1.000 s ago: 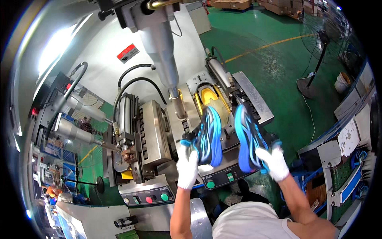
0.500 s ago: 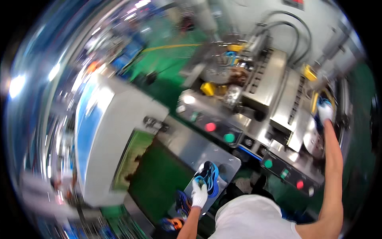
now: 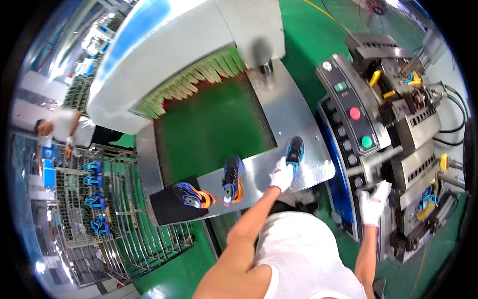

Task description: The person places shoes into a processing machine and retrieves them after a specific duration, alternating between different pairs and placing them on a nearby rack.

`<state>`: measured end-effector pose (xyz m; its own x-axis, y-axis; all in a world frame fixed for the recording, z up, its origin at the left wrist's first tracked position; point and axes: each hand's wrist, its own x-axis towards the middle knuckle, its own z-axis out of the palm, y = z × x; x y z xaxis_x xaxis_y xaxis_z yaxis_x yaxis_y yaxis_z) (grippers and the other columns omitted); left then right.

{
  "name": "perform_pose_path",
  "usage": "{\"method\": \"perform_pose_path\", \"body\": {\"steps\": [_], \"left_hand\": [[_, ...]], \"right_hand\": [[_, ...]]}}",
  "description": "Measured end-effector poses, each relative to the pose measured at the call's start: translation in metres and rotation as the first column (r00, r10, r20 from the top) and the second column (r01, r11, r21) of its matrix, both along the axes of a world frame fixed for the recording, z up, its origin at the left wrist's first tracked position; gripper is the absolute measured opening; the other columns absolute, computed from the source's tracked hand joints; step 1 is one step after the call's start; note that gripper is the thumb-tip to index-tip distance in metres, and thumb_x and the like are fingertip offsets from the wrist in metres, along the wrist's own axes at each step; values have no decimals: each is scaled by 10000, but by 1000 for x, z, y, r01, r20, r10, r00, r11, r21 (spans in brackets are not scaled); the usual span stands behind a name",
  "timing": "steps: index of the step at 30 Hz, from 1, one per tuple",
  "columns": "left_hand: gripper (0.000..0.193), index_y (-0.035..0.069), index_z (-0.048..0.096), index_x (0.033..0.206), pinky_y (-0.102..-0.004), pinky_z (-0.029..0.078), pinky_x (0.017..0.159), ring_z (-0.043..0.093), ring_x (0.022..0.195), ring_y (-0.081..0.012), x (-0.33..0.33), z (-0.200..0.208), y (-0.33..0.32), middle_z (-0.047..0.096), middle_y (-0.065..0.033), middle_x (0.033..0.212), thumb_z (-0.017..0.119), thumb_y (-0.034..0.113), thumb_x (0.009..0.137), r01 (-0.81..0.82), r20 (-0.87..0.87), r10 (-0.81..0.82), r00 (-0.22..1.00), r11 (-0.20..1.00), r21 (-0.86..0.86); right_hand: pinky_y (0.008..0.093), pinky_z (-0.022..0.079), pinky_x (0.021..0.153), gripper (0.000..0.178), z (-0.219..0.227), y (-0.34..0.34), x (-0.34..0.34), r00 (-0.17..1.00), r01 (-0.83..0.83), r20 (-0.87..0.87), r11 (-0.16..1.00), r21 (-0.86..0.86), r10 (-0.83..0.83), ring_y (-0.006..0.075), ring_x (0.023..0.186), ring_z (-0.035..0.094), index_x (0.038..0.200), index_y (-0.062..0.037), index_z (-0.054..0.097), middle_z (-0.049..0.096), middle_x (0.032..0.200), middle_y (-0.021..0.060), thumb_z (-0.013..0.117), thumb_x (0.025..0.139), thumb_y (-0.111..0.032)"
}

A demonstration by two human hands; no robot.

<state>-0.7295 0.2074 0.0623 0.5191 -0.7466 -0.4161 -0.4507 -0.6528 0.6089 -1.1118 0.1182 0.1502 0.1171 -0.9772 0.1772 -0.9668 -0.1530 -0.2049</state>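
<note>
My left hand (image 3: 282, 177), in a white glove, grips the heel end of a black and light-blue sneaker (image 3: 295, 151) at the right part of a metal ledge. My right hand (image 3: 373, 204), also gloved, is raised beside the machine's front edge, its fingers apart and nothing visible in it. Left of the held sneaker, a black, blue and orange sneaker (image 3: 232, 179) stands on the ledge. Another orange-heeled sneaker (image 3: 191, 195) rests on a black mat (image 3: 167, 204). Something light blue, its kind unclear, sits in the machine's right station (image 3: 426, 200).
Behind the ledge (image 3: 259, 169) is a green conveyor belt (image 3: 209, 129) under a white housing with a strip curtain. The metal machine (image 3: 413, 134) has a button panel (image 3: 354, 113). At left stand a wire rack (image 3: 82, 199) with blue items and another person (image 3: 67, 127).
The view has swung left, bringing the belt and rack into sight. My right hand has come back from the machine's right station. My left hand still holds the black and light-blue sneaker.
</note>
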Motion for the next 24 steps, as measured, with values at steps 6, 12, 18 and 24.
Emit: {"method": "perform_pose_path", "body": {"steps": [6, 12, 18, 24], "left_hand": [[543, 33, 549, 1408, -467, 463, 1088, 574, 1289, -382, 79, 54, 107, 619, -207, 1359, 716, 214, 924, 134, 138, -81, 987, 889, -437], [637, 25, 569, 1349, -486, 439, 1120, 523, 1302, -428, 157, 11, 177, 524, -255, 1414, 820, 141, 775, -135, 189, 196, 962, 946, -294], [417, 33, 654, 1241, -466, 482, 1089, 554, 1307, -408, 195, 5, 182, 568, -220, 1417, 738, 62, 833, -134, 103, 173, 980, 940, -312], [458, 42, 628, 1293, -485, 416, 1148, 479, 1374, -431, 228, 8, 233, 527, -223, 1463, 738, 154, 863, -269, 112, 282, 953, 956, -120]], "right_hand": [[531, 147, 1275, 1020, -22, -2, 14, 975, -111, -185, 990, 85, 125, 491, 1546, 158, 1583, 66, 246, 188, 1655, 331, 818, 789, -222], [404, 344, 1200, 998, 3, 37, 208, 942, -162, 331, 780, 604, -61, 405, 1455, 421, 1554, 89, 311, 430, 1548, 316, 820, 808, -335], [426, 586, 756, 628, -140, 44, 340, 962, 207, 43, 821, 532, -271, 309, 798, 754, 1149, 23, 681, 762, 859, 170, 875, 734, -407], [386, 562, 734, 643, -134, 14, 361, 868, 346, 133, 775, 530, -479, 278, 798, 725, 1039, 109, 660, 736, 898, 206, 874, 751, -424]]}}
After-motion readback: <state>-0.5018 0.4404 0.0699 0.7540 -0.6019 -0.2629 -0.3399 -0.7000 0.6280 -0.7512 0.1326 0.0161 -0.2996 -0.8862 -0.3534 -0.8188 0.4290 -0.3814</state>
